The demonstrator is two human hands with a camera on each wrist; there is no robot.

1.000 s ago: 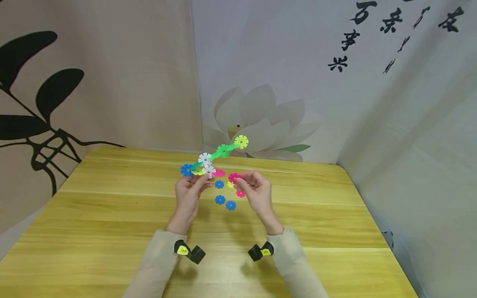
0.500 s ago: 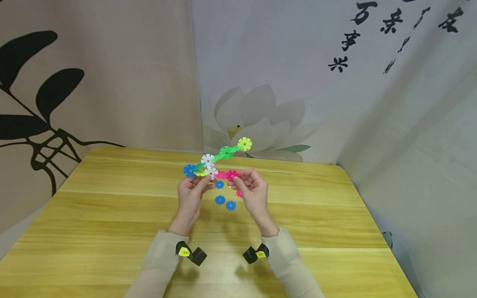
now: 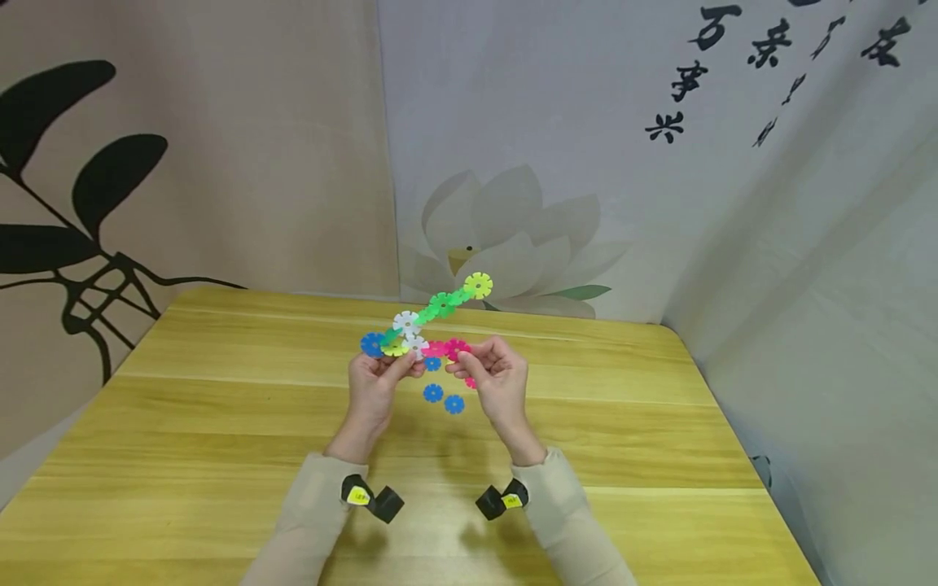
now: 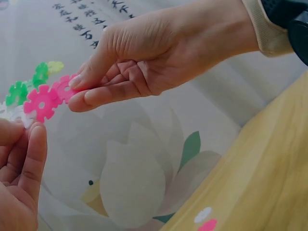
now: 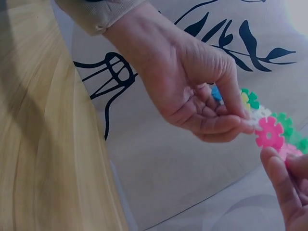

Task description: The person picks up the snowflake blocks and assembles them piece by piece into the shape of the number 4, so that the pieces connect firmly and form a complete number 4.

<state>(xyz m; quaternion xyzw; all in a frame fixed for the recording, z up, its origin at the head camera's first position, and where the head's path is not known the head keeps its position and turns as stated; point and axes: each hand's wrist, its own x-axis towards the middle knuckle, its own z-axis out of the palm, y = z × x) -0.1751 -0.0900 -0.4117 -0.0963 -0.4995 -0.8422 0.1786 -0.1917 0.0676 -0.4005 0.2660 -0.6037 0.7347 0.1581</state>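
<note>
My left hand (image 3: 372, 391) pinches a white notched snowflake disc (image 3: 415, 345) in a chain of interlocking plastic discs held above the table. From there the chain runs through another white disc (image 3: 406, 323) and green discs (image 3: 443, 306) up to a yellow one (image 3: 478, 286); a blue disc (image 3: 371, 344) sits at its left end. A pink disc (image 4: 33, 102) adjoins the white one. Between thumb and fingers, my right hand (image 3: 506, 387) pinches a second pink disc (image 4: 61, 88), its edge overlapping the first pink one in the left wrist view.
Loose blue discs (image 3: 433, 393) lie on the wooden table (image 3: 623, 439) below the hands. A pink disc (image 3: 471, 382) is partly hidden behind the right hand. Printed curtains (image 3: 293, 163) stand behind the table. Each wrist wears a black camera (image 3: 387, 505).
My right hand has moved left, bringing its pink disc from apart to against the chain's pink disc. The left hand has shifted slightly right, and the chain has dipped a little.
</note>
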